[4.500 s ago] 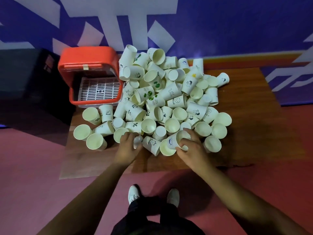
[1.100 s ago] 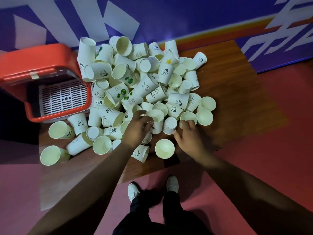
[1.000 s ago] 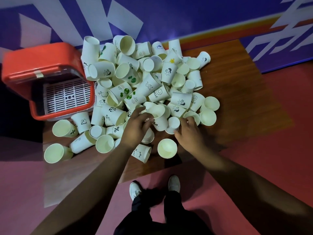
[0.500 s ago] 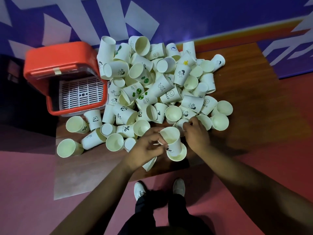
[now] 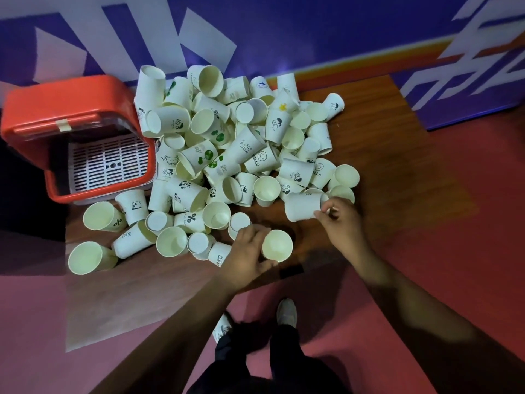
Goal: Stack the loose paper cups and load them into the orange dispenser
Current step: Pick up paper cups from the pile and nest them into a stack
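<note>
An upright cup [image 5: 277, 245], mouth up, is held at the table's near edge, the left hand [image 5: 245, 253] curled round its side; whether more cups are nested beneath cannot be told. Just beyond, a sideways cup [image 5: 302, 206] is pinched at one end between thumb and fingertips of the right hand [image 5: 342, 223]. The heap of loose cups [image 5: 227, 155] is spread across the wooden table [image 5: 397, 166], leaning against the orange dispenser [image 5: 71, 106] at far left, where nothing is seen loaded. Stacking is judged barely begun; nearly everything is left.
</note>
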